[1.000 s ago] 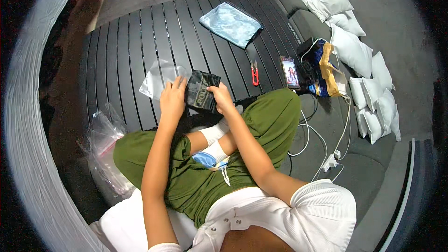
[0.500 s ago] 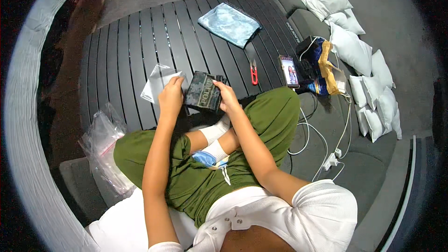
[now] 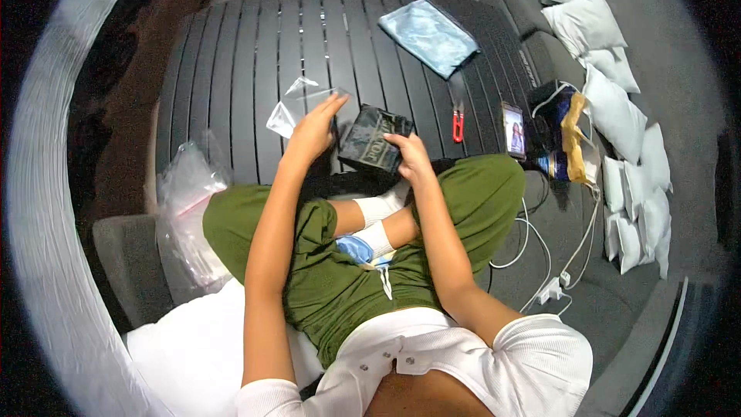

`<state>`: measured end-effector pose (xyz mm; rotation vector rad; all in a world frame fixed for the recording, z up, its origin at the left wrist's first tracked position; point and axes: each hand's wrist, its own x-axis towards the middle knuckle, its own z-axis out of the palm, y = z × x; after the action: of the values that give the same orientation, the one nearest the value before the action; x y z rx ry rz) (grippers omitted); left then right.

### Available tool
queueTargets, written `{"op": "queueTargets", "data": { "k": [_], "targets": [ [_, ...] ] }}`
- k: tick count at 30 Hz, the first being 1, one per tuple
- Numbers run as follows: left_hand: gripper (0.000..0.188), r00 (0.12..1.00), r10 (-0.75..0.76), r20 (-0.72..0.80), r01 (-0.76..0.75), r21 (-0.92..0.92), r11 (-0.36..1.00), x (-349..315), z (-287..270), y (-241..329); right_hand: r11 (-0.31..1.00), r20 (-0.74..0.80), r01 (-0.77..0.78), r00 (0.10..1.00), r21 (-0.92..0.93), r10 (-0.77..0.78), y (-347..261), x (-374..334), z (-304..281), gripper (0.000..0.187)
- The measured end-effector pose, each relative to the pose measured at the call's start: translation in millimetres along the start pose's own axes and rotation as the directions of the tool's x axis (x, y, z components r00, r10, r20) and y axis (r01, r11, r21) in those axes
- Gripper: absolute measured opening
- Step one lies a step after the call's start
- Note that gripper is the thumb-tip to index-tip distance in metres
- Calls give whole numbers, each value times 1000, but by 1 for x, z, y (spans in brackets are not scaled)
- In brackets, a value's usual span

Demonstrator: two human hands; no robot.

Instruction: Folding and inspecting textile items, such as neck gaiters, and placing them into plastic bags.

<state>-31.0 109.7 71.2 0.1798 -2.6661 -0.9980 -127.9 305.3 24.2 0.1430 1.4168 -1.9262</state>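
In my right hand [image 3: 411, 156] is a dark camouflage-patterned folded cloth [image 3: 375, 139] with lettering across it, thumb on top and fingers underneath. It hangs tilted over the near edge of the black slatted table [image 3: 255, 54]. Just left of it, my left hand [image 3: 315, 133] holds a clear plastic bag [image 3: 292, 112] between its long, fairly straight fingers and a thumb I cannot see. The bag's top spreads past the fingertips. The cloth and the left hand are a small gap apart.
A light blue packet [image 3: 431, 37], red-handled thread snips [image 3: 458, 123] and a phone [image 3: 513, 131] lie on the table. Loose clear bags [image 3: 193, 185] sit by my left knee. White cables [image 3: 544, 255], a dark bag with yellow trim [image 3: 570, 135] and white pillows [image 3: 614, 108] are at right.
The view has shifted, so the table scene sits further right. My left hand has turned, its fingers now straighter and pointing away over the bag. My right hand still grips the cloth.
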Motion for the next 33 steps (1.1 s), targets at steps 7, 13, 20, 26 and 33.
{"op": "queueTargets", "data": {
  "k": [7,13,20,26,33],
  "targets": [
    [74,1000,9,-1,-9,-20,1000,-4,-13,-4,982,279,-119,947,-144,156,-19,-18,16,24],
    [79,1000,18,9,-19,23,1000,-6,-1,6,961,480,-258,859,100,180,-18,-6,25,26],
    [88,998,-42,47,34,168,985,-15,-1,31,852,539,-394,826,343,165,-2,-2,36,35],
    [75,996,22,88,-43,244,969,-15,-2,43,828,591,-402,800,392,108,0,11,31,34],
    [80,993,24,116,-47,202,978,-16,-5,50,795,543,-344,840,499,22,-2,27,44,32]
  ]
}}
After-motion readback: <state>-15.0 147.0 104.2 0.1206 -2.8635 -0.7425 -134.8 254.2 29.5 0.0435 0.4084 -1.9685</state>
